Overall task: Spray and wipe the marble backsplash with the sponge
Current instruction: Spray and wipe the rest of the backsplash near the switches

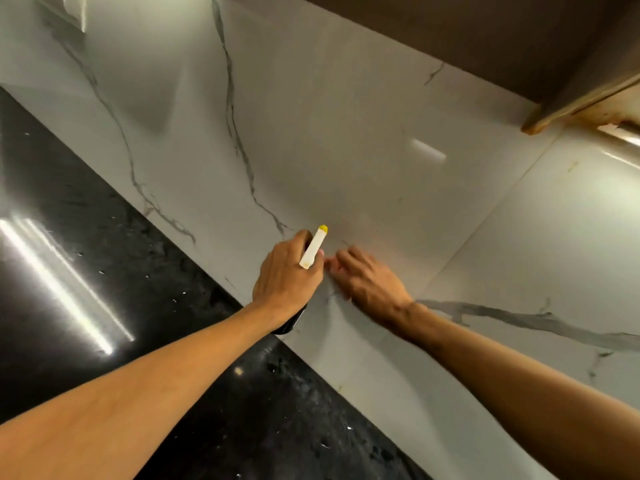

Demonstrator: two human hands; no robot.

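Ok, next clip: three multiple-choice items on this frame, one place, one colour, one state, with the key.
1. Where is the right hand? A inside a sink; B against the marble backsplash; C on a stove knob.
2. The nozzle tip of the spray bottle is: A red; B blue; C yellow.
3. The left hand is: A gripping the spray bottle; B lying flat, empty; C out of view.
Key: 1 B, it touches the white marble; 2 C, the tip shows yellow; 3 A, fingers wrap the bottle's neck.
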